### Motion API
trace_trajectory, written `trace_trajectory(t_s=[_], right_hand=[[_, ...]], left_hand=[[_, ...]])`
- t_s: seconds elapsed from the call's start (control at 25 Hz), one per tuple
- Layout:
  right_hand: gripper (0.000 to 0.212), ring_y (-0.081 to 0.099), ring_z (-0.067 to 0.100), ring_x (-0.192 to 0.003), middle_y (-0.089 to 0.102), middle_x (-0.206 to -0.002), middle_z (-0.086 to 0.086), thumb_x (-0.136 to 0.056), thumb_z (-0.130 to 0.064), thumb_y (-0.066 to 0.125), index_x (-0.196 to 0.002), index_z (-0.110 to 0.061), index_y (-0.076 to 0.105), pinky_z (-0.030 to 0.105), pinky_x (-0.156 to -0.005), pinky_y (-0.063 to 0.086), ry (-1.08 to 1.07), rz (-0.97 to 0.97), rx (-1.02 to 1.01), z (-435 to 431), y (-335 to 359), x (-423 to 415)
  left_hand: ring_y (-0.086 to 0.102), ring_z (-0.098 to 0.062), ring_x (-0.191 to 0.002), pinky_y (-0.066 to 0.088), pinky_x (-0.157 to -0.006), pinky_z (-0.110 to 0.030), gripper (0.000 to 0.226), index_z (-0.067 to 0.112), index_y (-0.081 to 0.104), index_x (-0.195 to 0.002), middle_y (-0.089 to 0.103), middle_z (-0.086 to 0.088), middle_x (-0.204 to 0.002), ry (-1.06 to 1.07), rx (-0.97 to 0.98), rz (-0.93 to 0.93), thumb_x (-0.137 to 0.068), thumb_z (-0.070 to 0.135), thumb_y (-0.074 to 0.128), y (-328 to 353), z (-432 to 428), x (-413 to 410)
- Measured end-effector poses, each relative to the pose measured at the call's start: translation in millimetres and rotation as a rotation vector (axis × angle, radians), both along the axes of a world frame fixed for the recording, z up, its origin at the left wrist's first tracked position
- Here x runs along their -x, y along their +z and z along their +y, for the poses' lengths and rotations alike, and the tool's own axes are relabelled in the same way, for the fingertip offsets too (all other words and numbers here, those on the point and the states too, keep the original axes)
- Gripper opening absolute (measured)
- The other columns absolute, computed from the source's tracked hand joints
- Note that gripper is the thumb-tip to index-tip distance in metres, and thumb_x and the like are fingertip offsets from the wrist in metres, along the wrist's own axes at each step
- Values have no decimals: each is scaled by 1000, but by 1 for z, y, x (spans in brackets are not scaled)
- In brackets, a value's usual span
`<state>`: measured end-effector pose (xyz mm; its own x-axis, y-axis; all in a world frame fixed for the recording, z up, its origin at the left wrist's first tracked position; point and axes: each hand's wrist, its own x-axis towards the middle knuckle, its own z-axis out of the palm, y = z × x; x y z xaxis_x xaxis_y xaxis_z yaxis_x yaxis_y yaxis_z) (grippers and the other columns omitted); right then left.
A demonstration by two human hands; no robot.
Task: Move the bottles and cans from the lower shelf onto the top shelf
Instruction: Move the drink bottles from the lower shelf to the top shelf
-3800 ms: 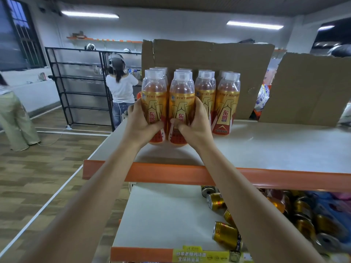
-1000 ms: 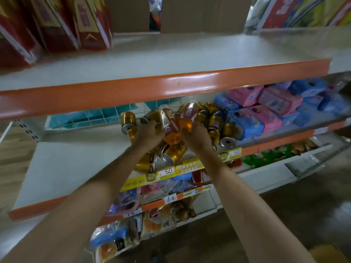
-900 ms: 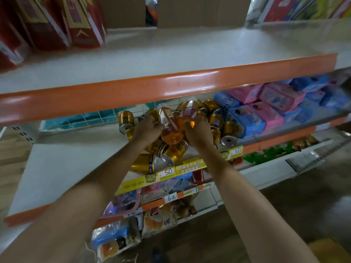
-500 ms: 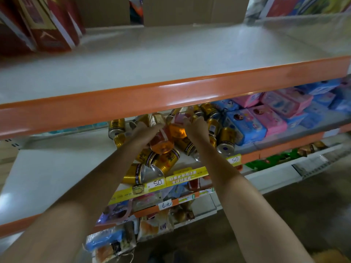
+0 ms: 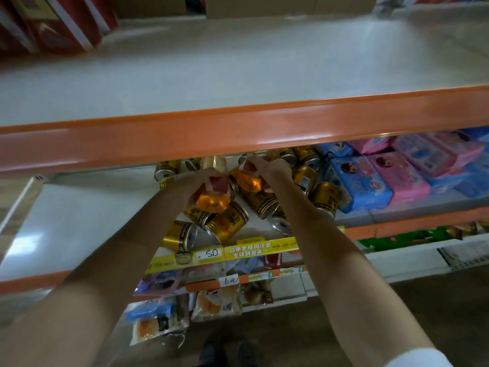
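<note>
While the left hand [image 5: 201, 178] and right hand [image 5: 275, 168] each clasp a bottle [image 5: 213, 203], cans [image 5: 229, 223] just below await the top shelf [image 5: 238, 133].

Two bottles [image 5: 213, 201]; roughly twelve gold cans [image 5: 227, 221], some hidden, blurred.

A shop: orange-edged display shelves [image 5: 238, 133], yellow price tags [image 5: 210, 253], piled gold drink cans [image 5: 227, 221] and boxed goods [image 5: 370, 181].
</note>
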<state>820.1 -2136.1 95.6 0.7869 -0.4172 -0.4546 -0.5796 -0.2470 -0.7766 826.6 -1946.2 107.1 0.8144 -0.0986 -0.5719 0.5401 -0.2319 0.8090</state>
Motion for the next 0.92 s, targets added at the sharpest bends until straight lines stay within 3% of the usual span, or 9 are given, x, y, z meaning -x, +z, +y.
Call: trace_trajectory(t_s=[0.08,0.2,0.32,0.44,0.52,0.64,0.72,0.84,0.92], right_hand=[[79,54,22,-82,50,-111,15,-82,-60,67,-129,0,47,35,-85,58,32,16,4,2,1,-2],[82,59,25,-96,53,-118,15,-78,-63,68,-129,-2,50,38,-88,58,46,35,33,3,1,-6],[78,55,24,-93,47,-108,13,-81,-63,65,-128,-2,50,37,-90,57,51,52,51,6,2,-8],[74,52,27,-99,43,-115,17,-84,-59,63,-132,-4,46,39,-93,55,70,60,81,6,4,-8],[77,50,30,-110,43,-131,17,-82,-55,67,-136,-5,43,40,-91,55,9,37,-31,3,8,-5],[83,50,31,-115,45,-129,14,-82,-58,66,-141,-7,38,39,-86,52,-64,-56,-99,5,13,6],[67,56,28,-107,53,-126,13,-87,-58,59,-133,-12,47,37,-83,51,-19,-143,-93,13,17,14],[24,61,22,-96,62,-109,6,-91,-44,59,-105,-24,54,40,-88,55,130,-271,-173,37,26,30],[12,61,20,-96,61,-106,6,-94,-29,59,-101,-22,52,36,-86,55,160,-306,-312,68,31,43]], left_hand=[[63,-26,-90,53,-85,-40,17,12,57,-97,63,-12,-100,47,94,12,-86,18,69,-1,14,4],[63,-35,-104,49,-99,-51,48,11,59,-107,62,-18,-115,25,194,-41,-65,13,80,0,36,8],[64,-37,-106,49,-95,-53,74,13,61,-115,65,-18,-113,-109,229,-104,-46,21,89,9,60,9],[65,-37,-108,52,-93,-51,73,10,61,-119,66,-19,-116,-91,245,-163,-50,12,86,12,86,14],[64,-38,-109,55,-88,-49,69,6,58,-123,66,-19,-116,-57,226,-197,-57,5,78,13,101,21],[66,-34,-104,57,-75,-42,80,5,55,-125,68,-14,-111,44,224,-225,-50,6,82,15,126,29],[67,-32,-101,57,-69,-39,90,3,51,-126,67,-13,-109,110,229,-271,-44,9,87,14,144,31],[64,-26,-91,55,-70,-39,48,12,55,-100,63,-5,-94,260,162,-397,-63,-5,81,12,170,35],[63,-24,-96,55,-77,-39,54,15,55,-101,64,-5,-98,297,60,-472,-59,-1,85,5,197,38]])
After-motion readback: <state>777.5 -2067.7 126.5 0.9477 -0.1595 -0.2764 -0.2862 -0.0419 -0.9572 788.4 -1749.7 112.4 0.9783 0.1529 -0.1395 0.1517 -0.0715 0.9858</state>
